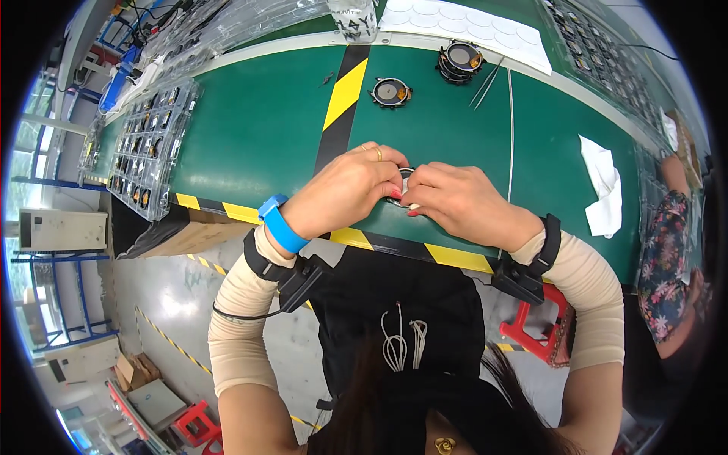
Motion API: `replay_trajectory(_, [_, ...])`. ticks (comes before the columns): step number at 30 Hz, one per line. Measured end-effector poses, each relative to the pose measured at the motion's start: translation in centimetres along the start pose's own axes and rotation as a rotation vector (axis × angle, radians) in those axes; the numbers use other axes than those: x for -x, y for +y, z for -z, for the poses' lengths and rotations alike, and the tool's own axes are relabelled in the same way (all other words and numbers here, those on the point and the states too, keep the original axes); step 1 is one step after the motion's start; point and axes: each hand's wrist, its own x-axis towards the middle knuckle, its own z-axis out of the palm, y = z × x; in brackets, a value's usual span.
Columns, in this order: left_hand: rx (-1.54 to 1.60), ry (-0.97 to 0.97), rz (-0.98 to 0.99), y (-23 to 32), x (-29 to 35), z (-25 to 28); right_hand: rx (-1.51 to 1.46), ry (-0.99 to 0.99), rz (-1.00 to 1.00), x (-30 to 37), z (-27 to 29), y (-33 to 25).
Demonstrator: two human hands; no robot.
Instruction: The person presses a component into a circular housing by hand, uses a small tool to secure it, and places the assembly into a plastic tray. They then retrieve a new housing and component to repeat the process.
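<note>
Tabletop [258,129] in green matting fills my view, crossed by a black-and-yellow stripe [345,91] and edged with the same hazard tape along the near side. At the far left I see blue racking and a grey floor with cardboard boxes; a clear plastic tray [148,148] of small parts overhangs the tabletop's left end. Further right lie a round speaker part [390,92] flat on the mat, a black stack of similar parts [459,61], tweezers [485,82], a white sheet [470,26] and a crumpled white cloth [603,186]. Another person's patterned sleeve [666,258] is cut off at the right rim.

My left hand [345,189] and right hand [455,201] meet at the near edge, both grips clenched around a small round metal part [402,189]. Only a sliver of it shows between the fingers, so I cannot tell which way its face points; being round, it shows no long axis. A blue wristband [282,224] sits on the left wrist, black strapped units on both forearms.
</note>
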Motion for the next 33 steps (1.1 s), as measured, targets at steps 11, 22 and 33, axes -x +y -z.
replay_trajectory(11, [0.341,0.065,0.498,0.8,2.2,0.0,-0.072,0.194,0.014,-0.2,-0.1,-1.0])
replay_trajectory(22, [-0.015,0.314,0.247,2.4,3.2,-4.5,-0.010,0.091,-0.099,-0.7,-1.4,-1.4])
replay_trajectory(33, [-0.009,0.390,0.178,1.9,3.3,-4.9,0.034,0.035,-0.007,-1.4,-0.5,-2.0])
